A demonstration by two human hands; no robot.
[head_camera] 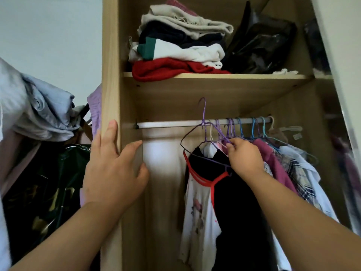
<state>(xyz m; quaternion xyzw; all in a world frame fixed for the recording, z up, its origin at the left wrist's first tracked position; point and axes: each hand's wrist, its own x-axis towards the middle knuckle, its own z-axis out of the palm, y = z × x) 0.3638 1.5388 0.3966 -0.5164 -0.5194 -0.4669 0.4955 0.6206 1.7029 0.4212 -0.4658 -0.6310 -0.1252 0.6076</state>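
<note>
L hand (115,169) flat on wardrobe side panel (110,75), fingers spread and straight, holding nothing. Good brace, leave there. Rod (168,124) bare betw the two hands. Purple wire hanger (204,112) just left of and above R hand (245,159): empty, thin wire, tilted, hook poking up above rod, lower bar crossing black garment (234,202) and white top w/ red trim (197,202) below. R hand pinching hanger's sloping arm w/ curled fingertips, close under rod. Best: lift straight, steer hook clear of neighbouring hooks, avoid snagging red trim. Wire prob light and springy, so firm pinch. Packed hung clothes (283,163) right of R hand: likely tangle risk.
</note>
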